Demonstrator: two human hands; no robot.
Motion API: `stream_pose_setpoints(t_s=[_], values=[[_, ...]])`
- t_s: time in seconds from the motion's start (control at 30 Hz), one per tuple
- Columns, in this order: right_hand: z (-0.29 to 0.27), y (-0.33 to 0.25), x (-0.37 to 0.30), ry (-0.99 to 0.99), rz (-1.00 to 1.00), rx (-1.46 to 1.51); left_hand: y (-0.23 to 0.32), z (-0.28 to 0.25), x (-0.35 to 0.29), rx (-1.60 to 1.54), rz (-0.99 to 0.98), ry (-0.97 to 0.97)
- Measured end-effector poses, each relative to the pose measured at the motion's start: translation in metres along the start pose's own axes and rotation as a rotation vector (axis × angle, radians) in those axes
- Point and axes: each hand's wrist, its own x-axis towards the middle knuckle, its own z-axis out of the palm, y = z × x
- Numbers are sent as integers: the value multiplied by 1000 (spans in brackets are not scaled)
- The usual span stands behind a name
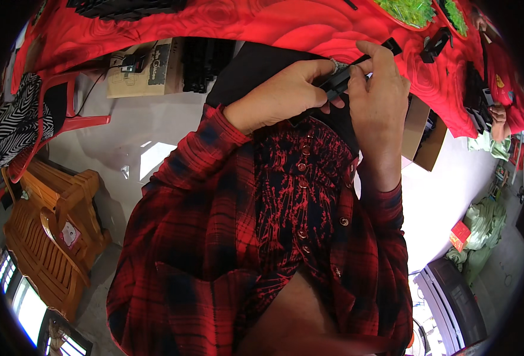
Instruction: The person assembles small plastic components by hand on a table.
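Fingers of left hand [291, 89] and right hand [377, 89] pinched a slim black part [348, 74] between them, just off the red tabletop [285, 24] edge; steadier alignment probably needed elbows tucked, grip near the joint.

Cardboard box [146, 68] under table [262, 24]

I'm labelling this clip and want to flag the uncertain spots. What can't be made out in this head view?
- Small black plastic part: its middle is covered by the fingers of the left hand and the right hand, so its full shape is unclear.
- Green pieces in the red-rimmed bowl: cut off by the top edge, too small to identify.
- Cardboard box under the red tablecloth: contents hidden in shadow.
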Motion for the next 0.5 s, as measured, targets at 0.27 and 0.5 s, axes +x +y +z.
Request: stream_pose_setpoints(t_s=[0.27, 0.5], values=[[-4, -3, -2, 35, -42, -35, 2, -2, 0, -56, -10, -91], [-3, -1, -3, 46, -84, -62, -23, -4, 6, 100, 92, -16]])
